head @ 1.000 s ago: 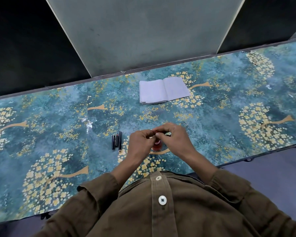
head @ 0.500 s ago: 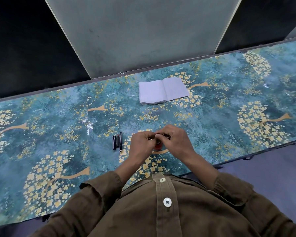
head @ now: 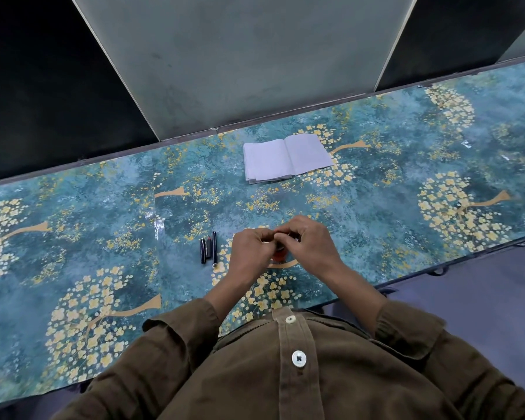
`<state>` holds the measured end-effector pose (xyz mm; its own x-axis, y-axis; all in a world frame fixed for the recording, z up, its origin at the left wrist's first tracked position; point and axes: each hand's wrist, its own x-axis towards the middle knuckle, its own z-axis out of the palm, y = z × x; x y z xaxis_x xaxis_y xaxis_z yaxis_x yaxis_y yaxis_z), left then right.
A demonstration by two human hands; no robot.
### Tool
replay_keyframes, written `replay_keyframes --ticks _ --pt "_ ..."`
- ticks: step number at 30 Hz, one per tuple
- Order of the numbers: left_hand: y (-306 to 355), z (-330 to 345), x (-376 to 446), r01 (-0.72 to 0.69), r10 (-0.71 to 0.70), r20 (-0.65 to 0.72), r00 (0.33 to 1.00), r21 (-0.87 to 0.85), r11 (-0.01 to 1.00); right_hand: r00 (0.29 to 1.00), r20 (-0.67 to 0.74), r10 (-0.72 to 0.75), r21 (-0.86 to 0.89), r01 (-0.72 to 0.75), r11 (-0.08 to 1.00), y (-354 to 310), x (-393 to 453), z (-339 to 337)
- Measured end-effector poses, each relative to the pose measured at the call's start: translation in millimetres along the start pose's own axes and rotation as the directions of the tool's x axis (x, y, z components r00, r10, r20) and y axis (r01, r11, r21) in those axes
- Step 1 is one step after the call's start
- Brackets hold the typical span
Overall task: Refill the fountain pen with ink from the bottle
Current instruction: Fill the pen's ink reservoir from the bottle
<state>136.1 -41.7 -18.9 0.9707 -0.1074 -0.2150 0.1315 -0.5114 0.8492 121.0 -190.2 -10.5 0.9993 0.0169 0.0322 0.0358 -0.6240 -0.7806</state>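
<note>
A small red ink bottle (head: 281,255) stands on the table's near edge, mostly covered by my hands. My left hand (head: 250,251) and my right hand (head: 311,244) meet just above it, fingers curled, pinching a small dark piece (head: 294,236) between their tips. The fingers hide what that piece is. Three dark pen parts (head: 208,248) lie side by side on the table, just left of my left hand; the middle one has a reddish tip.
An open white notebook (head: 285,157) lies further back, near the grey wall panel (head: 240,56). The long table (head: 103,222) carries a glossy teal cover with yellow blossoms. Its front edge runs below my forearms.
Both hands stay over the bottle with small finger movements. My fingertips have closed in tighter on the piece, and a pale bit seen by my right fingers a second ago no longer shows.
</note>
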Motion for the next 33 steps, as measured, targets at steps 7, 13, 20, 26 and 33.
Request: replay_keyframes --ticks 7,13,20,26,33 --pt "3 0 0 0.021 -0.021 0.012 1.000 0.009 1.000 0.996 -0.048 0.073 0.031 -0.072 0.997 0 1 3" --pt "3 1 -1 0.009 -0.008 -0.013 1.000 0.039 0.999 0.999 0.042 0.014 0.062 -0.016 0.998 4 0 -2" --pt "4 1 0 0.015 -0.015 -0.010 1.000 0.051 0.999 0.999 -0.012 0.045 0.036 -0.045 0.998 3 4 2" --pt "3 2 -1 0.013 -0.012 -0.018 1.000 0.055 0.998 0.997 0.075 0.007 0.058 -0.011 0.998 5 6 -3" --pt "3 4 -2 0.033 -0.031 -0.028 0.999 0.049 0.998 0.996 0.090 -0.027 -0.010 0.028 1.000 5 9 -6"
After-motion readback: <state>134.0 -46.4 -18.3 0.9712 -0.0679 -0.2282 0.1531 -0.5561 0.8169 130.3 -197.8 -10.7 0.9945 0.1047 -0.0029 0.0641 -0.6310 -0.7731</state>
